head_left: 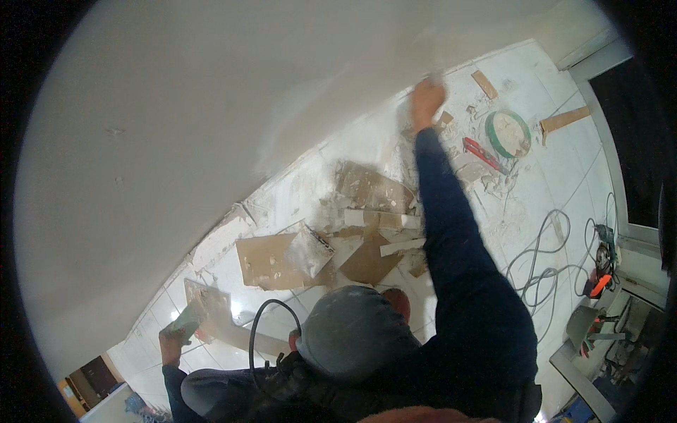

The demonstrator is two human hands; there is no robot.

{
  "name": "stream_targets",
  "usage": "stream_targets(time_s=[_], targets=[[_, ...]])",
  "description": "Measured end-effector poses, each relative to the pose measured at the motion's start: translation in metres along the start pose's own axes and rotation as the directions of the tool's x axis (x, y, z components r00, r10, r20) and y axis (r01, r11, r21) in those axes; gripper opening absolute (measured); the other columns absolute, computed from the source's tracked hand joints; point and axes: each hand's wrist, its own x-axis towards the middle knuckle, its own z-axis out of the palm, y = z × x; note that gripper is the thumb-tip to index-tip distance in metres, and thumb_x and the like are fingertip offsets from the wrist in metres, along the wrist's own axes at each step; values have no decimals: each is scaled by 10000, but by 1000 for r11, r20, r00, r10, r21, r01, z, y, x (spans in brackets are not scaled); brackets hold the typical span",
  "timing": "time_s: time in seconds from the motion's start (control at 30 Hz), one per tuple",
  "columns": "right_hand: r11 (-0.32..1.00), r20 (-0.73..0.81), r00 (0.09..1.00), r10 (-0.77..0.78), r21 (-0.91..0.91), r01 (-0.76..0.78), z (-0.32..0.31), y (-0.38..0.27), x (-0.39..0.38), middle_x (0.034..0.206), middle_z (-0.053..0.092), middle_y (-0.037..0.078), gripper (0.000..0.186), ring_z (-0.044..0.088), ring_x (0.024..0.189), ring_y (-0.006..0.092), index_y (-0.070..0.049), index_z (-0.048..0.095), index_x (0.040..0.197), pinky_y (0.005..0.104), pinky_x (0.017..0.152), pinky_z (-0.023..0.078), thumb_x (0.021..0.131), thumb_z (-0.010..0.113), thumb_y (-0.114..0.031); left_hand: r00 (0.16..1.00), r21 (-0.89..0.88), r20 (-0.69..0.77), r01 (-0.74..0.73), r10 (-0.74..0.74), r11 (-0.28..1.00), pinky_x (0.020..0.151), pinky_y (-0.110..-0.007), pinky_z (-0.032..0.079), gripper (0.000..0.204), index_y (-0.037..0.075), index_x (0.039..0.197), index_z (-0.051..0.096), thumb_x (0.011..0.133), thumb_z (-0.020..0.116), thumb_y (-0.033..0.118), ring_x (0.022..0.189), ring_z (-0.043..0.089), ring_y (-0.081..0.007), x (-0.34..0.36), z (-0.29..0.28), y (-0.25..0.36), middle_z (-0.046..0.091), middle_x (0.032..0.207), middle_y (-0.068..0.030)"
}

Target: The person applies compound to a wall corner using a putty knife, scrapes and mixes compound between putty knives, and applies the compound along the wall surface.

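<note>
My left hand (pixel 171 347) is at the lower left, closed round a pale green object (pixel 185 323) whose kind I cannot make out. Just beyond it lies a dusty brown board piece (pixel 210 299) on the floor. Stretched far forward, my right hand (pixel 427 104) is at the foot of the white wall (pixel 233 106). Motion blurs its fingers, so what they hold, if anything, does not show. To its right are a round green-rimmed bowl (pixel 527 139) of whitish material and a red-handled tool (pixel 482 152).
Broken brown boards (pixel 264 264) and white rubble cover the tiles between the wall and my knee (pixel 356 324). A grey cable (pixel 539 240) loops at the right, near a power tool (pixel 603 261). A brown strip (pixel 566 121) lies near the doorway frame (pixel 612 144).
</note>
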Motion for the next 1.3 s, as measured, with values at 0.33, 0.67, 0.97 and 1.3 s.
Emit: stream_targets(time_s=[0.33, 0.67, 0.97, 1.3], targets=[[976, 419, 899, 123, 113, -187, -10, -54, -282, 1099, 563, 225, 316, 562, 961, 326, 30, 519, 1171, 355, 786, 446, 891, 454, -102, 984, 96, 151, -108, 93, 989, 569, -255, 495, 291, -29, 1076, 597, 810, 501, 39, 708, 600, -134, 27, 36, 46, 641, 868, -75], [973, 7, 1000, -27, -229, 27, -9, -3, -91, 820, 592, 297, 269, 586, 779, 417, 85, 574, 956, 445, 669, 452, 843, 473, -137, 978, 82, 133, -172, 161, 982, 541, -288, 499, 376, -40, 1043, 600, 821, 549, 259, 732, 610, -158, 26, 25, 16, 646, 877, -98], [932, -273, 898, -345, -214, 293, -70, -28, 28, 826, 601, 262, 247, 575, 783, 409, 72, 593, 911, 443, 695, 449, 832, 473, -130, 984, -138, 108, -127, 142, 982, 541, -278, 506, 340, -50, 1031, 595, 821, 616, 216, 703, 613, -161, 11, 21, 3, 646, 858, -91], [933, 10, 952, -305, 202, 297, -14, -93, -180, 903, 602, 237, 234, 581, 850, 366, 61, 572, 997, 444, 758, 438, 830, 468, -66, 980, 97, 106, -178, 167, 979, 635, -264, 476, 250, -56, 1006, 617, 832, 516, 92, 709, 590, -130, 17, 43, 51, 645, 836, -77]])
